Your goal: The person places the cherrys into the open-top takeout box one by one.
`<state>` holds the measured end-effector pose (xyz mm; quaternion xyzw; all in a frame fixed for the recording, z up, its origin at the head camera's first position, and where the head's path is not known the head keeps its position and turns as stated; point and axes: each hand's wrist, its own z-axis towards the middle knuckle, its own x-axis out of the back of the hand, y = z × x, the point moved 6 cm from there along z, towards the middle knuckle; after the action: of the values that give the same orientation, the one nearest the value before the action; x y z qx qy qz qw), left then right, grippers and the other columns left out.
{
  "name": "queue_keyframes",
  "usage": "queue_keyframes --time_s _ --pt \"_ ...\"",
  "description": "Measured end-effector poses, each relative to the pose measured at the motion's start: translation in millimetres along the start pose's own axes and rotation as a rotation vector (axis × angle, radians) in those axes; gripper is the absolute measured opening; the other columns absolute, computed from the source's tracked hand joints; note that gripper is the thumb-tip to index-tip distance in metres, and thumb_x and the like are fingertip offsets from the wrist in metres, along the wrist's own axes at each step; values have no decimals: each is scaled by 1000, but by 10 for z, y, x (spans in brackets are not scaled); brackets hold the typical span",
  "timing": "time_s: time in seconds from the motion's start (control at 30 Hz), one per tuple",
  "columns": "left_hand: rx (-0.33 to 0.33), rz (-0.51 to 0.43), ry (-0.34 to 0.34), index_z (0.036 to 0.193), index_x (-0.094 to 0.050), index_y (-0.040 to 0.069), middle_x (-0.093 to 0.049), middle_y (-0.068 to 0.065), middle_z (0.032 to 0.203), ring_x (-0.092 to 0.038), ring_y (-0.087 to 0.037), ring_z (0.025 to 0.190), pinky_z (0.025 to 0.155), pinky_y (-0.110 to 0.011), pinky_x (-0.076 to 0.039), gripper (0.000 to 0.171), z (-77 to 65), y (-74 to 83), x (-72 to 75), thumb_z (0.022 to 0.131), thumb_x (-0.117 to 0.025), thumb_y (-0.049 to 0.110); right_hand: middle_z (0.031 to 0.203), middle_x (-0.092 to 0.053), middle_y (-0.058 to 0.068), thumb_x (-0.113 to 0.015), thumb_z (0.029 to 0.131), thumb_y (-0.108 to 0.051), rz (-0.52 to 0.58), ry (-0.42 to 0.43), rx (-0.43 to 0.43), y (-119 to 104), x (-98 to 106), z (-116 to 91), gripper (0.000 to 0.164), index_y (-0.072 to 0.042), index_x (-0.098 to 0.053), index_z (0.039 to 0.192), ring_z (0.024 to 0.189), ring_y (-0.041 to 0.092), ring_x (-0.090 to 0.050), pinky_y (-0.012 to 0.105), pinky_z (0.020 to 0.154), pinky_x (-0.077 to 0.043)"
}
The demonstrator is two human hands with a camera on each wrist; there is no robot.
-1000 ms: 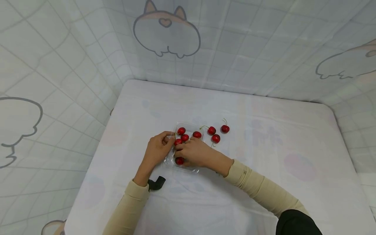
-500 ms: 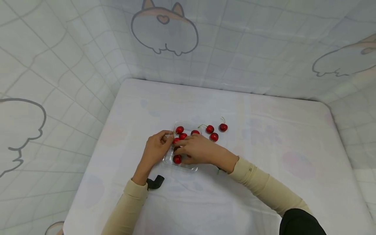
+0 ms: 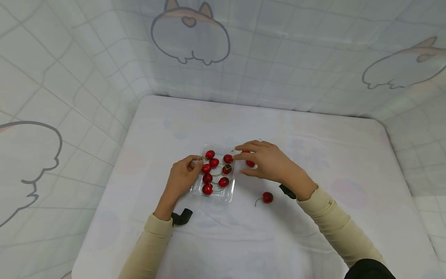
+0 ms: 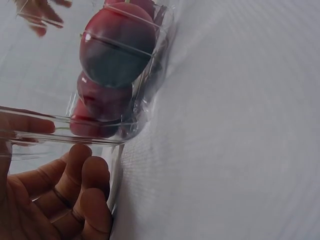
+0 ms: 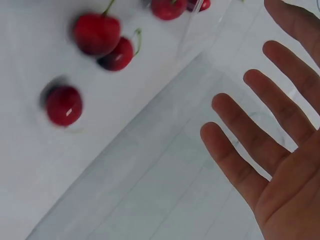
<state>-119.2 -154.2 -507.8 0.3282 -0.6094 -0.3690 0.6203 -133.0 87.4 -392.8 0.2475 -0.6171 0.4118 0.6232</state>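
Several red cherries with green stems [image 3: 207,189] lie in a clear plastic container [image 3: 220,197] in the head view. My left hand [image 3: 182,176] pinches the container's left side. In the left wrist view its thumb shows behind the clear wall, while the other fingers [image 4: 95,172] curl outside, close to cherries [image 4: 117,45] pressed near the corner. My right hand [image 3: 273,161] is off the container's right side with fingers spread, above loose cherries [image 3: 250,163] that it partly hides. Nothing sits in its palm in the right wrist view, where loose cherries [image 5: 64,106] lie beyond the fingertips.
Nearer the front, one loose cherry [image 3: 267,197] with its stem lies right of the container. A white cloth covers the table [image 3: 209,248]. Pale tiled-pattern curtains [image 3: 278,58] rise behind and beside it. A black piece [image 3: 182,217] shows at the left wrist.
My right hand has left the container and moved right, over the loose cherries, uncovering the cherries inside and the loose cherry in front. The left hand stays at the container's side.
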Motion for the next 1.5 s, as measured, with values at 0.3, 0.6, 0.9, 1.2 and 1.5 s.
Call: queue_keyframes --time_s 0.3,0.6,0.9,1.2,1.5 --pt "15 4 5 117 -72 8 -63 0 73 -55 -18 61 54 -34 -44 30 -8 -25 21 99 -60 29 133 -63 7 -84 83 -32 -19 57 -94 269 13 -271 43 -15 -74 120 127 28 -54 49 102 -44" --pt "38 0 6 117 -71 9 -63 0 74 -55 -18 62 54 -33 -44 29 -10 -35 32 99 -61 28 139 -58 8 -83 84 -30 0 -9 -232 544 -100 -377 43 -13 -72 123 129 29 -50 51 97 -48" --pt "45 -4 3 116 -71 8 -62 0 73 -54 -18 61 51 -31 -43 28 17 -25 44 99 -61 28 143 -55 9 -81 86 -26 35 -71 -307 729 -234 -324 45 -13 -69 128 127 33 -52 57 96 -47" --pt "33 -24 6 115 -72 8 -62 0 73 -56 -18 62 54 -33 -45 27 22 -2 63 99 -62 28 145 -53 8 -80 87 -24 23 -119 -303 742 -322 -229 47 -16 -68 132 132 34 -46 57 103 -41" --pt "26 -25 10 115 -72 9 -62 1 72 -56 -18 62 54 -33 -45 26 19 -8 63 98 -62 27 139 -58 10 -81 86 -15 17 -132 -318 817 -405 -198 44 -13 -70 128 123 35 -54 56 97 -45"
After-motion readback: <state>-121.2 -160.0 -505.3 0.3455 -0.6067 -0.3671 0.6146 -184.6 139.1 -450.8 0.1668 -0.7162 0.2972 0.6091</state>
